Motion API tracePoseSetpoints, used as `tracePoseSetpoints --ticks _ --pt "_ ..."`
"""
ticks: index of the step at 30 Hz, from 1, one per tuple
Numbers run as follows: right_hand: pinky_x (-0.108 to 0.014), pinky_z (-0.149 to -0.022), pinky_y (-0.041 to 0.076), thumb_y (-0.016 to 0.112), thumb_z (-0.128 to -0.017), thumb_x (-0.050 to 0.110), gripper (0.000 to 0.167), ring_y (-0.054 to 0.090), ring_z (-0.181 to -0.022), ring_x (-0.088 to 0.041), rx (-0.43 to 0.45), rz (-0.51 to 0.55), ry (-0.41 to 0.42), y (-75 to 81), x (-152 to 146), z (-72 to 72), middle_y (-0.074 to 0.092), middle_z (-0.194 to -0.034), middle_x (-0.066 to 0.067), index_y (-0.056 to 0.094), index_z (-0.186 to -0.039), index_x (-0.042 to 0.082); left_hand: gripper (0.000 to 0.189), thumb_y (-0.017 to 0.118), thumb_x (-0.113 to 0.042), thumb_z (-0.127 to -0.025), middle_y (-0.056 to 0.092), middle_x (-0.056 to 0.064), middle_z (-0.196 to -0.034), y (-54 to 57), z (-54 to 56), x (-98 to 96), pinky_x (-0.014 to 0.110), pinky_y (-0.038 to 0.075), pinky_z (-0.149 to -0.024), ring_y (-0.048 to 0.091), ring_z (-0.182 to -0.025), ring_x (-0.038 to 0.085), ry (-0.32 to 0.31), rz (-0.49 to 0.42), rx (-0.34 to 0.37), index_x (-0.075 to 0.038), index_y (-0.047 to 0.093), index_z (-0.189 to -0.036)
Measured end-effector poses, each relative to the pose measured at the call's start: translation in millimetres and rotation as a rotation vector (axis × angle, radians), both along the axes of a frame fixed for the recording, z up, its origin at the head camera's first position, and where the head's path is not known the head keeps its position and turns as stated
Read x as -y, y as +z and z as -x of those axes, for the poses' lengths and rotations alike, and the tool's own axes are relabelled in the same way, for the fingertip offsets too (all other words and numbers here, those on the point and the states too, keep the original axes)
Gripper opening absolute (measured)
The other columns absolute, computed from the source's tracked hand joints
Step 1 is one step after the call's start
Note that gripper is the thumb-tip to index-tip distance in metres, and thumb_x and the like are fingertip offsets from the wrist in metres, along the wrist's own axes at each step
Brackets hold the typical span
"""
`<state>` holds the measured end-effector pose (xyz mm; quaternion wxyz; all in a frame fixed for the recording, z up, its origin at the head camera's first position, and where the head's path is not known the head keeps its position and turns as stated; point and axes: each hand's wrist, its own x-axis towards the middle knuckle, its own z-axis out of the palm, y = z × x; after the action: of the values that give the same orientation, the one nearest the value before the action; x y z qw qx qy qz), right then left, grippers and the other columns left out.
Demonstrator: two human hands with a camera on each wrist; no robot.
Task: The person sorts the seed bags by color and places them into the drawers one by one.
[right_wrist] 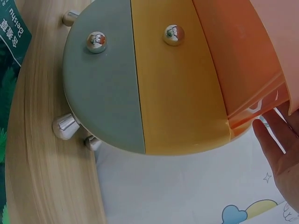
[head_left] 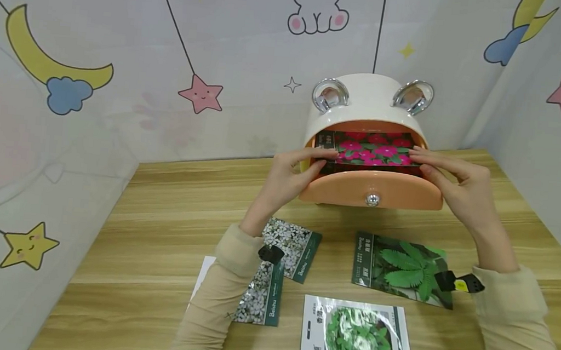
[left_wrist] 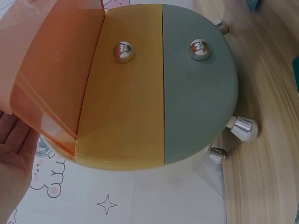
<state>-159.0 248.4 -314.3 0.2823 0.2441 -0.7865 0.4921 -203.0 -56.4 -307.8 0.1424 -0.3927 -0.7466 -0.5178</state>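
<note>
A seed packet with pink flowers (head_left: 374, 149) lies half inside the pulled-out orange top drawer (head_left: 339, 188) of a small rounded cabinet (head_left: 371, 94). At the packet's left end my left hand (head_left: 293, 170) pinches it, index finger on top and thumb at the front edge. My right hand (head_left: 465, 184) pinches the opposite end in the same way. The wrist views show the cabinet's yellow drawer (left_wrist: 124, 107) and grey-green drawer (right_wrist: 103, 93), both pushed in, with shiny round knobs. In both wrist views the fingertips are hidden behind the orange drawer.
On the wooden table (head_left: 157, 231), a packet with a green leaf (head_left: 409, 267), a white packet with green plants (head_left: 359, 338) and white-flower packets (head_left: 292, 244) lie before the cabinet. Behind it hangs a patterned curtain (head_left: 251, 46). Short metallic legs (left_wrist: 245, 128) lift the cabinet.
</note>
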Motion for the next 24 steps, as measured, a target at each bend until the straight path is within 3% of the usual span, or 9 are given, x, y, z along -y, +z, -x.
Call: tracePoseSetpoints --ticks 4,7,12,16,20,24 --pt "-0.010 -0.097 0.046 0.061 -0.084 -0.015 0.024 0.063 -0.112 0.002 0.022 0.004 -0.012 -1.0 -1 0.0 0.071 -0.117 0.008 0.070 -0.106 -0.009 0.023 0.061 -0.001 -0.091 0.072 0.016 -0.111 0.9 -1.0 -0.2 0.031 0.050 -0.101 0.066 -0.110 0.023 -0.008 -0.010 0.024 0.000 0.070 -0.112" --pt "-0.009 -0.097 0.045 0.062 -0.085 -0.013 0.024 0.062 -0.112 0.003 0.038 0.007 -0.023 -0.9 0 -0.9 0.070 -0.117 0.010 0.070 -0.107 -0.009 0.024 0.062 0.000 -0.091 0.072 0.016 -0.110 1.0 -1.8 0.0 0.029 0.048 -0.103 0.065 -0.111 0.024 -0.005 -0.011 0.041 0.000 0.070 -0.113" --pt "-0.008 -0.095 0.046 0.062 -0.085 -0.012 0.023 0.062 -0.110 0.004 0.033 0.013 -0.042 -0.3 1 -3.2 0.070 -0.116 0.012 0.070 -0.107 -0.009 0.023 0.061 -0.001 -0.091 0.072 0.016 -0.109 0.9 -1.9 0.0 0.030 0.049 -0.102 0.066 -0.109 0.023 -0.007 -0.032 0.040 0.000 0.070 -0.113" --pt "-0.007 -0.091 0.047 0.061 -0.087 -0.009 0.022 0.063 -0.107 0.005 0.043 0.023 -0.053 -0.4 2 -6.5 0.071 -0.114 0.013 0.069 -0.108 -0.008 0.022 0.060 -0.002 -0.092 0.071 0.019 -0.109 0.5 -1.3 0.0 0.038 0.053 -0.097 0.067 -0.107 0.026 -0.027 -0.076 0.037 0.002 0.069 -0.112" --pt "-0.008 -0.088 0.048 0.059 -0.088 -0.011 0.022 0.064 -0.106 0.002 0.048 0.067 -0.033 -1.0 4 -10.4 0.072 -0.112 0.012 0.068 -0.108 -0.010 0.023 0.059 -0.002 -0.093 0.070 0.021 -0.111 -0.4 -1.5 -0.5 0.046 0.055 -0.092 0.067 -0.106 0.029 -0.038 -0.130 0.067 0.003 0.068 -0.113" --pt "-0.010 -0.086 0.049 0.056 -0.088 -0.015 0.022 0.066 -0.104 -0.001 0.039 0.123 0.002 -1.5 4 -14.6 0.073 -0.110 0.008 0.067 -0.106 -0.014 0.023 0.058 0.002 -0.092 0.069 0.024 -0.112 -1.8 -2.3 -1.2 0.044 0.053 -0.096 0.065 -0.109 0.031 -0.023 -0.204 0.110 0.006 0.067 -0.113"
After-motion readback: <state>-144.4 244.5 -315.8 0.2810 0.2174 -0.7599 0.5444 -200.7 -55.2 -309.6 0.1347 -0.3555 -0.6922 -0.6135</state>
